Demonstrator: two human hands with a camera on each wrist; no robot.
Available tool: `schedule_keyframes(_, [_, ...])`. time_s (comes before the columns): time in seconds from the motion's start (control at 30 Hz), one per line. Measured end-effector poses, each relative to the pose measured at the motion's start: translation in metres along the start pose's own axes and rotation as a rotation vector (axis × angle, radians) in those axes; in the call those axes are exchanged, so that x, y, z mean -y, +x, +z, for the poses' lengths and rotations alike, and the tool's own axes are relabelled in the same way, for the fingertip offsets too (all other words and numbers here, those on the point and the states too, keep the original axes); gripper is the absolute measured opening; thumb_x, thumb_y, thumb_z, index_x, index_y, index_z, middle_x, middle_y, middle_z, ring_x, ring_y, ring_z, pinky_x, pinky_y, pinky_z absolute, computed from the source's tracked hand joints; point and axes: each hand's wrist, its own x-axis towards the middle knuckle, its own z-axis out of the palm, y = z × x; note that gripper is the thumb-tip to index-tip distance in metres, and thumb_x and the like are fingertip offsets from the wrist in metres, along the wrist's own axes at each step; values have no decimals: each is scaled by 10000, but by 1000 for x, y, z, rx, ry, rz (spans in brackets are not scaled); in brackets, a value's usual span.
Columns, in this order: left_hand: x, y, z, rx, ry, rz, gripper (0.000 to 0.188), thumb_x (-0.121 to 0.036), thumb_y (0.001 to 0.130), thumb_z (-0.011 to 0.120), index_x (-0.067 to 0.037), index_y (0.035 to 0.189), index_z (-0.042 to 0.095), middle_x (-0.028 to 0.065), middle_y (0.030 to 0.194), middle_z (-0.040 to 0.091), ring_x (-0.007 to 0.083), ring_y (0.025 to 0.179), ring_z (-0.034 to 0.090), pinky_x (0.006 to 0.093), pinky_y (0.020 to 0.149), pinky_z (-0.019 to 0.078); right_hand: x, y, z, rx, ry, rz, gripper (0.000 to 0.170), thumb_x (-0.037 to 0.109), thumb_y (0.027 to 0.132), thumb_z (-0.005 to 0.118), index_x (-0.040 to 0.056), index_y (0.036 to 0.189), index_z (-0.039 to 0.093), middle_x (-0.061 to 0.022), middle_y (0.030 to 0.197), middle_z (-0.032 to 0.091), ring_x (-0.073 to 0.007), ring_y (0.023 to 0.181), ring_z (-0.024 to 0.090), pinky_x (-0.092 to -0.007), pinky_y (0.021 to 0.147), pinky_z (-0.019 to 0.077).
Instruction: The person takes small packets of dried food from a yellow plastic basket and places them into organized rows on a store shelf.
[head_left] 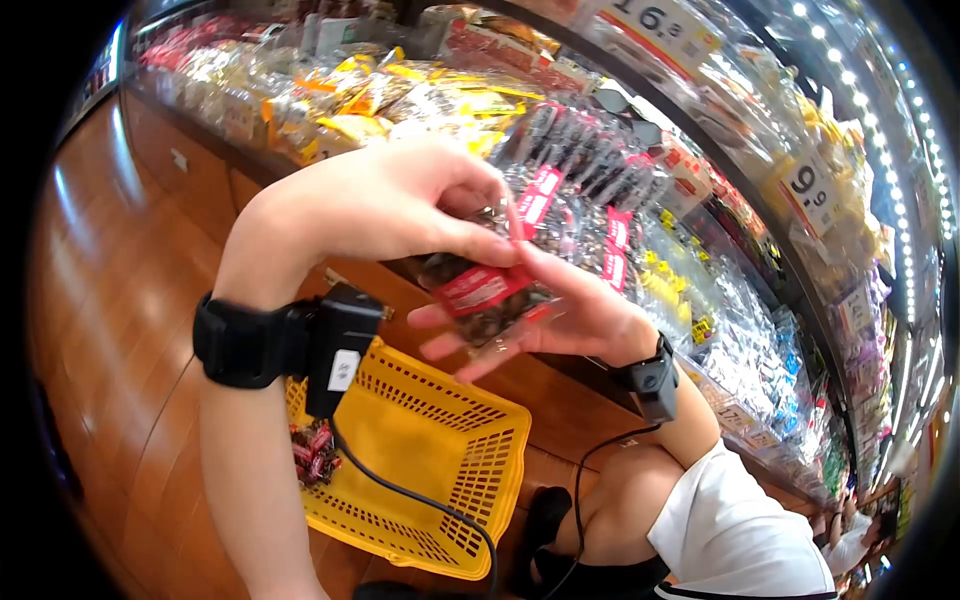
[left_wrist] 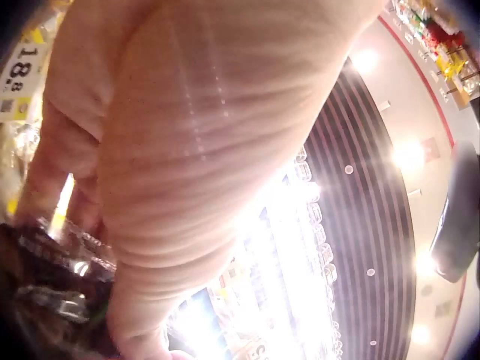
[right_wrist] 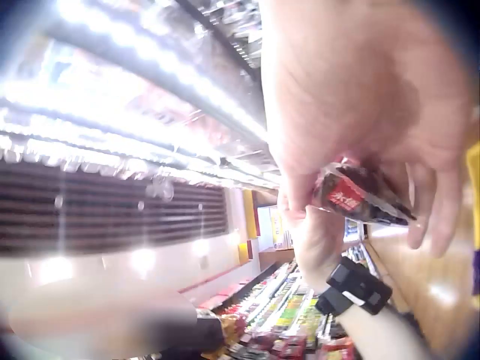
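Both hands hold one clear plastic packet of dark brown pieces with a red label (head_left: 478,290), in front of the shelf. My left hand (head_left: 380,205) comes over it from above, thumb along its upper edge and fingers bent behind. From the right, my right hand (head_left: 580,312) holds it with the thumb at its upper edge and fingers spread beneath. The thumb tips meet at the packet's top corner. In the right wrist view, the packet (right_wrist: 360,196) lies between the right thumb and fingers. The left wrist view shows the packet's dark, shiny plastic (left_wrist: 56,289) under the left fingers.
A yellow basket (head_left: 410,420) stands on the wooden floor (head_left: 120,380) below, with small red-wrapped items (head_left: 313,452) inside. Shelves hold similar packets (head_left: 575,215), yellow bags (head_left: 390,95) and price tags (head_left: 808,192). A cable (head_left: 420,497) hangs across the basket. Another person (head_left: 852,545) is far right.
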Motion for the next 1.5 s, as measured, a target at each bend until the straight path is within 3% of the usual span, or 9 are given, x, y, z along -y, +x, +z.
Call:
schedule_keyframes(0.13, [-13, -1, 1, -22, -98, -18, 131, -71, 935, 666, 15, 1031, 690, 41, 919, 704, 72, 874, 627, 239, 788, 503, 7, -16, 23, -208, -446, -93, 537, 443, 1082, 396, -9, 1338, 533, -117, 1246, 641, -199, 1066, 688, -339, 868, 609])
schedule_keyframes(0.4, [-10, 15, 11, -140, -227, 26, 161, -93, 995, 598, 23, 1095, 645, 31, 999, 693, 75, 958, 637, 244, 851, 514, 8, -31, 26, -646, -1075, -514, 334, 267, 1070, 490, -28, 1083, 646, -123, 683, 644, -159, 609, 660, -325, 566, 524])
schedule_keyframes(0.6, [-7, 37, 21, -341, -376, 189, 194, -175, 1008, 615, -25, 1125, 652, -7, 914, 688, 31, 844, 606, 204, 747, 481, 26, -69, 25, -723, -729, -494, 258, 175, 1032, 583, -23, 1191, 630, -61, 988, 719, -133, 868, 718, -260, 668, 604])
schedule_keyframes(0.73, [-12, 44, 29, -328, -354, 104, 225, -211, 1008, 621, -49, 1160, 657, -26, 902, 703, -16, 709, 554, 168, 577, 419, 39, -89, 9, -823, -940, -571, 237, 165, 1019, 607, -26, 1142, 674, -60, 1030, 729, -116, 895, 711, -247, 650, 601])
schedule_keyframes(0.87, [-15, 70, 44, -522, -491, 265, 275, -231, 1026, 592, -54, 1227, 654, -21, 927, 708, 14, 781, 656, 163, 595, 516, 77, -95, 7, -954, -1220, -684, 242, 178, 1024, 594, -26, 1122, 680, -83, 1005, 732, -135, 893, 710, -283, 687, 632])
schedule_keyframes(1.07, [-18, 82, 46, -652, -672, 236, 243, -220, 1012, 612, -48, 1173, 670, 15, 950, 722, 30, 753, 660, 170, 559, 509, 101, -91, 4, -719, -1124, -715, 356, 231, 1045, 558, -3, 1313, 566, -137, 1152, 692, -204, 1037, 700, -306, 706, 636])
schedule_keyframes(1.13, [-15, 86, 45, -898, -966, 374, 245, -235, 1001, 622, -60, 1171, 650, 49, 997, 721, 91, 804, 699, 259, 634, 619, 114, -96, 6, -581, -1156, -740, 415, 242, 1062, 517, 4, 1399, 481, -173, 1259, 651, -251, 1088, 695, -347, 779, 638])
schedule_keyframes(1.2, [-3, 86, 40, -845, -963, 397, 248, -246, 996, 625, -61, 1161, 637, 78, 1039, 718, 141, 870, 723, 339, 718, 664, 116, -99, 9, -552, -1147, -746, 410, 241, 1067, 505, -3, 1396, 485, -179, 1274, 643, -260, 1102, 690, -361, 819, 633])
schedule_keyframes(1.5, [-20, 92, 66, -486, -716, 317, 201, -157, 1012, 620, -13, 1152, 641, 87, 993, 738, 93, 880, 690, 212, 760, 555, 86, -105, 5, -689, -1067, -478, 542, 190, 966, 702, 37, 1419, 449, -62, 1062, 688, -107, 967, 670, -255, 785, 559])
